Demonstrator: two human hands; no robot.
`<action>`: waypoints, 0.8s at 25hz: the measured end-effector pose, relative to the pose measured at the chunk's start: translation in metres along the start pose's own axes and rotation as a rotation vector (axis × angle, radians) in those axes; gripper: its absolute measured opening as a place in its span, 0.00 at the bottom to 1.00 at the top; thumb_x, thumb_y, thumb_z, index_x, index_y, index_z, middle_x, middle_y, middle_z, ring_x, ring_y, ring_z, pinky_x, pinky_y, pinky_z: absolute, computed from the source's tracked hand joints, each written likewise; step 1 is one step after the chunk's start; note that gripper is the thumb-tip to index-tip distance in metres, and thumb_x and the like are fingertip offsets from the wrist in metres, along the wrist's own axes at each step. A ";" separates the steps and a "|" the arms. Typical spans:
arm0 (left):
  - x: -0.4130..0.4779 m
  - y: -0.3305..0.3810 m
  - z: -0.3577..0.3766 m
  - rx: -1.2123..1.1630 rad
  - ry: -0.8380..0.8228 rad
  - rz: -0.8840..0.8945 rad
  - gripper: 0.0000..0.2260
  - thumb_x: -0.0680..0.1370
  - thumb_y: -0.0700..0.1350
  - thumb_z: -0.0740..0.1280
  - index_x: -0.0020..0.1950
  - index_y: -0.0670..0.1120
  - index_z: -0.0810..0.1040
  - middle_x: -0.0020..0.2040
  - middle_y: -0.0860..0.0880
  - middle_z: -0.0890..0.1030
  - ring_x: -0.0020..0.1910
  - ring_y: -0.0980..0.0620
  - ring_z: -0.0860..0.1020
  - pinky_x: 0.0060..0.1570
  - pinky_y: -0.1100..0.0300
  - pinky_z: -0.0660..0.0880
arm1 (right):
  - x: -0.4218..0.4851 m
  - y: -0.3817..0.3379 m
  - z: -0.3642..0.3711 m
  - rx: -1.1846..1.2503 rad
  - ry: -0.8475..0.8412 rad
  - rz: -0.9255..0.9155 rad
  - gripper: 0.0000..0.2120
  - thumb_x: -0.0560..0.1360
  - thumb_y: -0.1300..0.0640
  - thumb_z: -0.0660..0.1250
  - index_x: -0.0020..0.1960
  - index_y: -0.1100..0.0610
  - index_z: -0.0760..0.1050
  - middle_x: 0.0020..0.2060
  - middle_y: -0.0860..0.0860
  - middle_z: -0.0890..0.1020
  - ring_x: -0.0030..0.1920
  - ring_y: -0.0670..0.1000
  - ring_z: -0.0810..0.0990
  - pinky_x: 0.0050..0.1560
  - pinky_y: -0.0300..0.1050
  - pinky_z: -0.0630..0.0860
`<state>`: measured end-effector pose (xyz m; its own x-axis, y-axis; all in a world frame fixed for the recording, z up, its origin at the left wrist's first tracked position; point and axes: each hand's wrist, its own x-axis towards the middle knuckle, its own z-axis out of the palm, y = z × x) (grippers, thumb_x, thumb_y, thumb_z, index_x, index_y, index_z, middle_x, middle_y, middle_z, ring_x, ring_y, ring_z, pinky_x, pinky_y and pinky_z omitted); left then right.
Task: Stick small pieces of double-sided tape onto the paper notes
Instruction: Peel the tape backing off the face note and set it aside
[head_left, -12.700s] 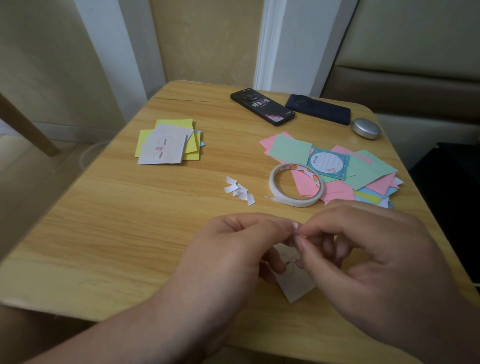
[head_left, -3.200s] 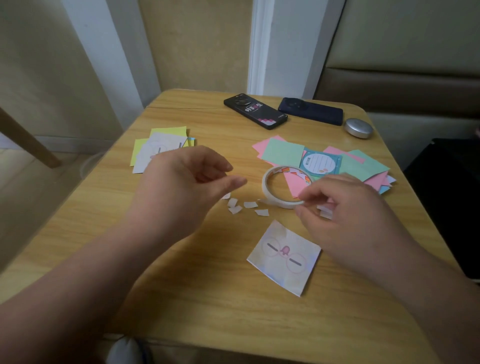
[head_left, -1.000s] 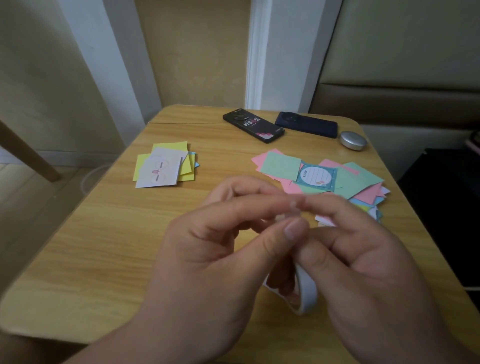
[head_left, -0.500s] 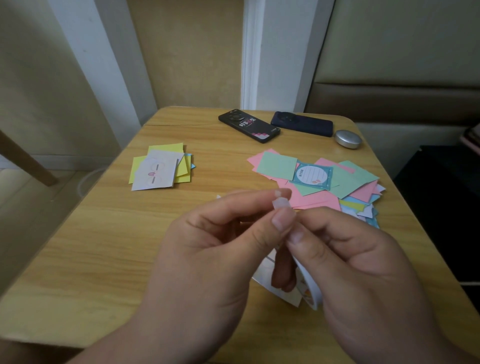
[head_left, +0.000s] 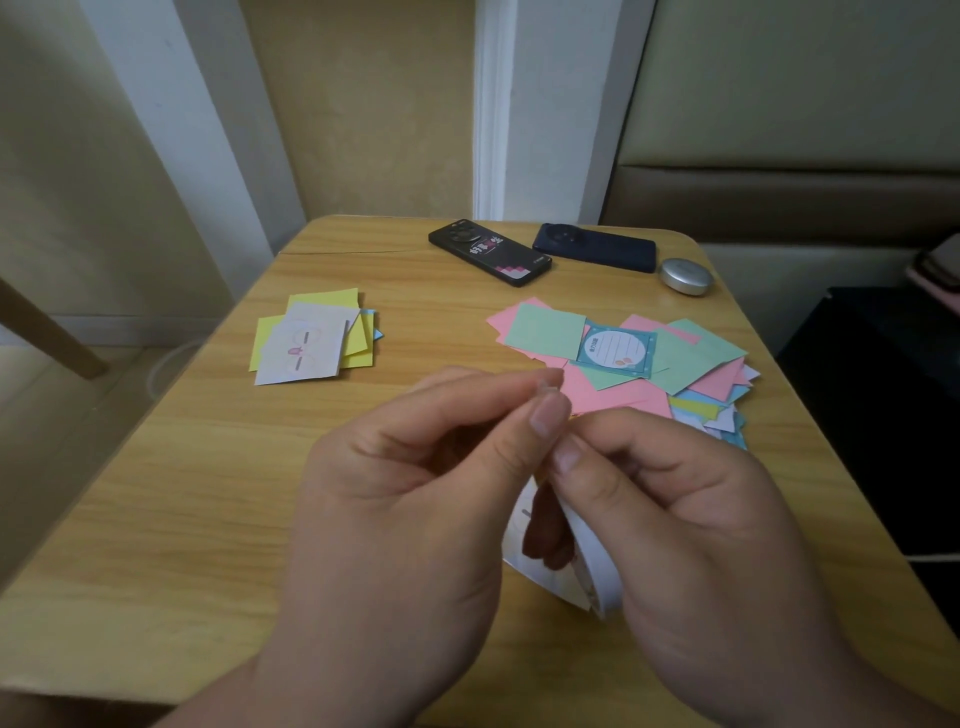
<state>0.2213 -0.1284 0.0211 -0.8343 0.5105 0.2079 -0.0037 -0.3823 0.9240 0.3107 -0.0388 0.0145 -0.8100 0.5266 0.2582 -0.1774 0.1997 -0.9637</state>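
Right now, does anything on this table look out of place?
Nothing spilled or damaged. The pink, green and blue paper notes on the right lie in a loose heap; the yellow and white stack opposite is tidier. The left hand and right hand hold the white tape roll.

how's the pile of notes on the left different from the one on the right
The left pile is small and loosely stacked; the right pile is larger and fanned out. The left pile is mostly yellow with a white printed note on top; the right pile is mostly pink and green with a teal-framed note on top. Both lie flat on the wooden table.
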 end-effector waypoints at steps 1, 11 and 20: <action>-0.001 0.002 0.003 0.017 0.026 -0.019 0.03 0.64 0.38 0.74 0.36 0.44 0.87 0.39 0.47 0.86 0.33 0.56 0.83 0.33 0.68 0.77 | 0.002 0.002 -0.002 -0.129 0.026 -0.085 0.11 0.76 0.52 0.67 0.38 0.55 0.82 0.29 0.52 0.81 0.30 0.48 0.80 0.31 0.38 0.77; 0.059 0.006 -0.045 -0.066 0.173 -0.204 0.02 0.68 0.41 0.73 0.38 0.43 0.85 0.39 0.48 0.84 0.41 0.52 0.83 0.52 0.57 0.80 | 0.010 0.010 -0.020 -1.104 -0.125 -0.579 0.04 0.72 0.60 0.68 0.41 0.53 0.81 0.26 0.50 0.73 0.28 0.54 0.70 0.27 0.49 0.70; 0.024 -0.005 -0.048 0.011 -0.039 -0.405 0.11 0.58 0.32 0.80 0.38 0.41 0.86 0.39 0.41 0.84 0.41 0.44 0.85 0.55 0.47 0.80 | 0.061 0.034 -0.044 -1.275 -0.089 -0.088 0.40 0.81 0.46 0.60 0.74 0.32 0.31 0.34 0.44 0.75 0.35 0.46 0.75 0.31 0.44 0.72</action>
<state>0.1751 -0.1509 0.0058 -0.7451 0.6471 -0.1615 -0.3212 -0.1360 0.9372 0.2802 0.0369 0.0002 -0.8660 0.4243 0.2645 0.3867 0.9037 -0.1837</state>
